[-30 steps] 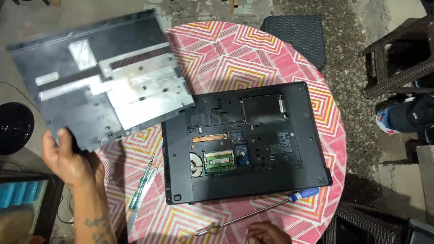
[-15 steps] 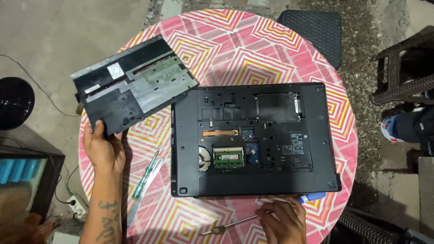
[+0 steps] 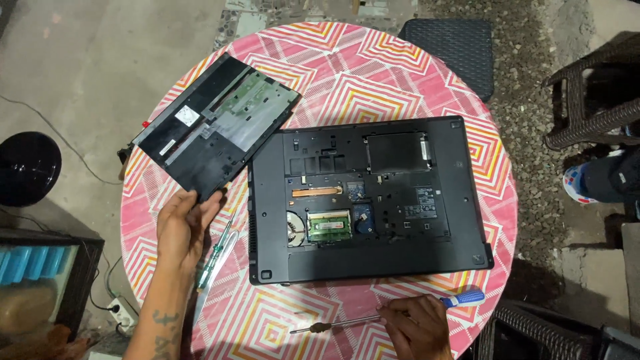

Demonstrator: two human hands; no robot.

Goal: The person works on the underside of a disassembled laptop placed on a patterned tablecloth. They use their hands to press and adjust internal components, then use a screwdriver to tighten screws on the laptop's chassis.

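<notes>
Left hand (image 3: 185, 223) grips the near edge of the removed laptop panel (image 3: 217, 127) — thumb on top, fingers curled under, clamped on it. Panel is tilted, far end over the round table (image 3: 393, 60) w/ its pink zigzag cloth, left edge hanging past the rim. Right hand (image 3: 419, 327) lies closed over the shaft of a long screwdriver (image 3: 373, 321) near the table's front edge; blue handle sticks out to the right of the knuckles, tip points left.

Between the hands: the laptop base (image 3: 367, 200), underside up, cover off, w/ fan, copper heat pipe and a green memory stick showing. Panel's corner sits just beside the base's top-left corner — touching or not, can't tell. A thin green-handled tool (image 3: 215, 257) lies on the cloth just left of the base, partly under the left wrist.

Around the table: dark plastic stool (image 3: 450, 47) behind, wicker chair (image 3: 593, 100) at right, a shoe (image 3: 579, 183) of another person cut off by the right edge, black round object (image 3: 28, 168) on the floor at left, power strip (image 3: 115, 310) bottom left. Right forearm is out of frame.
</notes>
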